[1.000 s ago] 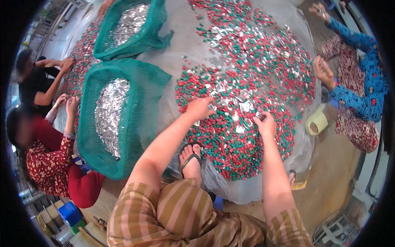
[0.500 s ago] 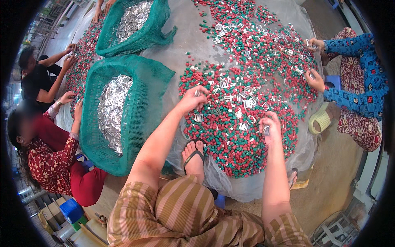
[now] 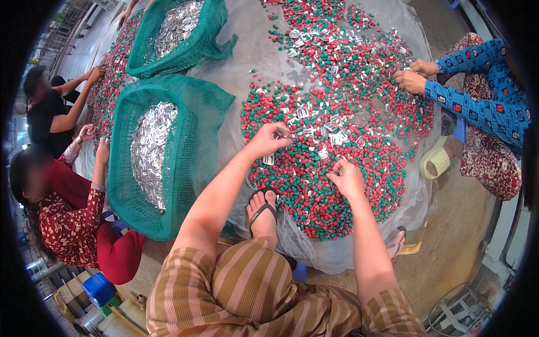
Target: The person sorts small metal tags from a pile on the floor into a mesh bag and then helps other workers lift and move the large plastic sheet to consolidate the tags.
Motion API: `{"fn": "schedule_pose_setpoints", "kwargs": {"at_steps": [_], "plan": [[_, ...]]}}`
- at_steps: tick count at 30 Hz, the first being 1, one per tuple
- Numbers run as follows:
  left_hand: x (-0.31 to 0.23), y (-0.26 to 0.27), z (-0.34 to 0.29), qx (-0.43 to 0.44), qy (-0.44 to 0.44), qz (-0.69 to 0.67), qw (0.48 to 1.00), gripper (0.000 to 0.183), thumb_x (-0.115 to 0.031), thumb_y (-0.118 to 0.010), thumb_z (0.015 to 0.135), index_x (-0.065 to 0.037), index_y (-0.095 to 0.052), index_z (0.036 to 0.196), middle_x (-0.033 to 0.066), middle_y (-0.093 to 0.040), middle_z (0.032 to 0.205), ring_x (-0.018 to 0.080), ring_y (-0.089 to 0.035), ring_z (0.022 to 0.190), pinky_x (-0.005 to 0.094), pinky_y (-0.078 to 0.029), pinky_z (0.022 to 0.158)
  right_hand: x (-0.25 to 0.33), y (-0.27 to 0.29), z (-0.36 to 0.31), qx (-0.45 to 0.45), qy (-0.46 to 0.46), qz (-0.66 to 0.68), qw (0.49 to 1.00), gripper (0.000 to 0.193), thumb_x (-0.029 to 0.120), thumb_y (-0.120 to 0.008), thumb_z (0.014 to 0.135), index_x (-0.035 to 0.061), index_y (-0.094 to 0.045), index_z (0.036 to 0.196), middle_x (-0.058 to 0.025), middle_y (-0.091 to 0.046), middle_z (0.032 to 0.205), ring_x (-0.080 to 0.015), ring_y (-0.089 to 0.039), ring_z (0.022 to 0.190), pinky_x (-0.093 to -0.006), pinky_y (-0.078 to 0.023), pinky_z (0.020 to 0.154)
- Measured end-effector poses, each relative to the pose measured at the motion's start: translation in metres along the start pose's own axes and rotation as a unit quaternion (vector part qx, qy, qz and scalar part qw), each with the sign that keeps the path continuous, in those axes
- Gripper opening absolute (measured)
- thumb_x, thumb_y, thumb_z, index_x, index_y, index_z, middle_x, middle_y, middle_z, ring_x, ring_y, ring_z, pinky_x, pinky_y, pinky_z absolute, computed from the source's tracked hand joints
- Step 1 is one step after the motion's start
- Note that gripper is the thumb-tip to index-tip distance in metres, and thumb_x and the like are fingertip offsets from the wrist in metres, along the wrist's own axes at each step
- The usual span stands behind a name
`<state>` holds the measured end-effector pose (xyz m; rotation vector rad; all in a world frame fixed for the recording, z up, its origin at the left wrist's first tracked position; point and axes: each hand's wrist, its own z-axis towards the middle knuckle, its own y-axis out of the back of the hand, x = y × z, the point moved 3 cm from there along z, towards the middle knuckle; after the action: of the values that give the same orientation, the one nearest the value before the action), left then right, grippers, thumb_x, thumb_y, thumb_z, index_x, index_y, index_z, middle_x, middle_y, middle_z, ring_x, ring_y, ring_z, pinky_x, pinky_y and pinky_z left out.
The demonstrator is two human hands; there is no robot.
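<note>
While silver buckles (image 3: 154, 154) are partly filling two green mesh-draped baskets (image 3: 182, 163), loose buckles (image 3: 338, 137) are lying among red and green pebbles (image 3: 314, 212), the picking-out apparently unfinished. The left hand (image 3: 268, 141) is curling around what looks like a half-hidden buckle (image 3: 282, 135); the right hand (image 3: 348, 178) is bending fingers toward thumb, any hold too small to tell.

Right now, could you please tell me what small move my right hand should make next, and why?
Perhaps ease the right hand slightly forward to the silver buckles, since they lie just beyond its fingertips, loose among red and green pieces.
</note>
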<state>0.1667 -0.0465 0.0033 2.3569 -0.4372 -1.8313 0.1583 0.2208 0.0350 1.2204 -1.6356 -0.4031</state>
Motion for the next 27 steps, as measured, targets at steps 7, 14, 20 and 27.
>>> {"fn": "schedule_pose_setpoints", "kwargs": {"at_steps": [7, 14, 20, 27], "plan": [[0.008, 0.05, -0.03, -0.04, 0.089, -0.25, 0.963, 0.02, -0.014, -0.067, 0.074, -0.01, -0.047, 0.073, 0.0026, -0.06, 0.073, 0.0056, -0.05, 0.059, 0.0204, -0.037, 0.047, -0.032, 0.006, 0.007, 0.022, -0.136, 0.653, 0.745, 0.008, 0.003, -0.049, 0.07, 0.0095, -0.045, 0.07, -0.0038, -0.057, 0.065, -0.0125, -0.053, 0.052, -0.0216, -0.035, 0.037], [0.019, 0.033, -0.022, -0.127, 0.171, 0.245, 0.946, 0.03, -0.026, -0.076, 0.068, -0.011, -0.062, 0.09, 0.0057, -0.061, 0.071, 0.0222, -0.062, 0.072, 0.0368, -0.047, 0.065, -0.061, 0.003, 0.022, -0.109, -0.008, 0.137, 0.984, 0.024, 0.02, -0.061, 0.077, 0.0107, -0.057, 0.099, -0.0084, -0.064, 0.077, -0.0204, -0.061, 0.071, -0.0338, -0.048, 0.06], [0.015, 0.033, -0.024, -0.144, 0.079, 0.187, 0.969, 0.034, -0.024, -0.08, 0.061, -0.004, -0.056, 0.073, 0.006, -0.057, 0.066, 0.0185, -0.056, 0.063, 0.034, -0.045, 0.06, -0.01, 0.018, 0.007, -0.085, -0.109, -0.033, 0.99, 0.032, 0.027, -0.072, 0.071, 0.0121, -0.062, 0.097, -0.0097, -0.065, 0.09, -0.028, -0.062, 0.086, -0.041, -0.049, 0.073], [0.042, 0.043, -0.031, -0.129, 0.069, 0.008, 0.989, 0.042, -0.021, -0.082, 0.06, -0.007, -0.043, 0.062, 0.0011, -0.052, 0.062, 0.0083, -0.046, 0.058, 0.0278, -0.041, 0.054, -0.031, 0.013, 0.02, -0.051, -0.112, 0.01, 0.992, 0.027, 0.026, -0.075, 0.067, 0.0086, -0.065, 0.085, -0.0093, -0.065, 0.078, -0.0258, -0.063, 0.075, -0.0386, -0.049, 0.067]]}}
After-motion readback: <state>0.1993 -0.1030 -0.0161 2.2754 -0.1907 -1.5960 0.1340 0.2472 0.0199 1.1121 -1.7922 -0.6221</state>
